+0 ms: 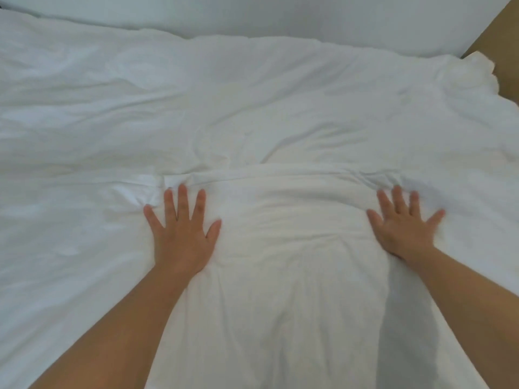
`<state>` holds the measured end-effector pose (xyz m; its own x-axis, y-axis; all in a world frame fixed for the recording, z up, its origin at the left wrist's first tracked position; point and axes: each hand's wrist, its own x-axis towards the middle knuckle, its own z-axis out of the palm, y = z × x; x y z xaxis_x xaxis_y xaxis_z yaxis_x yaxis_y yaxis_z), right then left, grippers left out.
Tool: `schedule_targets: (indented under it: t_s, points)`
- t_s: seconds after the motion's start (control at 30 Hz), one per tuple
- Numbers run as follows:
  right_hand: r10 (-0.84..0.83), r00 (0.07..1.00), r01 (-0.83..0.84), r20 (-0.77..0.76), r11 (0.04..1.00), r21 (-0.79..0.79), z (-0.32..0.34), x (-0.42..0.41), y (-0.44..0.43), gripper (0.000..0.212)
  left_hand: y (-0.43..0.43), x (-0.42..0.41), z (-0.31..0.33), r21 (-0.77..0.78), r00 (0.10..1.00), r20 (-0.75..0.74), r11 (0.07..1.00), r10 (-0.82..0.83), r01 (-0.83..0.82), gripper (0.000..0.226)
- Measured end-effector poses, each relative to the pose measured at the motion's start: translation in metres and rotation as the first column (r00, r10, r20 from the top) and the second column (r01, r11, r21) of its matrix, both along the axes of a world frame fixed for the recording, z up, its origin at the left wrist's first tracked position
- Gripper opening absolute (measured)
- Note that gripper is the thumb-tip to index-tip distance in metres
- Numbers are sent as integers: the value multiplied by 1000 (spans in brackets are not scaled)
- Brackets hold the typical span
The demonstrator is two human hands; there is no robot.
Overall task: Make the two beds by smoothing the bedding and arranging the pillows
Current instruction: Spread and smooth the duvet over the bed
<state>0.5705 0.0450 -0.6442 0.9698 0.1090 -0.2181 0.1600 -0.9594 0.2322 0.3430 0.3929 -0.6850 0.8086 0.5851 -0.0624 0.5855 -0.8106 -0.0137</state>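
Head camera shows the white duvet (252,113) spread over the bed. Left hand (181,234) and right hand (404,226) press flat on it, fingers spread wide, holding nothing.

1. A plain white wall (280,15), well beyond the left hand (182,237) and the right hand (404,228), spans the upper edge.
2. A tan-brown surface (505,37) lies well beyond and outward of the right hand; floor or panelling, indeterminate.
3. Illumination is soft and even; shadows are faint.
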Motion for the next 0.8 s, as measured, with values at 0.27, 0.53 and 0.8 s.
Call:
schedule_targets:
  t_s: [0.27,0.53,0.8]
  points:
    - [-226,964,253,-143,941,223,13,-105,-71,60,-57,-52,34,-251,990,-76,963,-116,94,75]
    - [289,950,-228,-120,901,368,14,-177,-10,57,-131,-74,45,-273,982,-3,945,-189,181,71]
    - [565,819,-514,-99,800,311,18,-174,-63,57,-228,-45,56,-227,930,-4,906,-367,357,87]
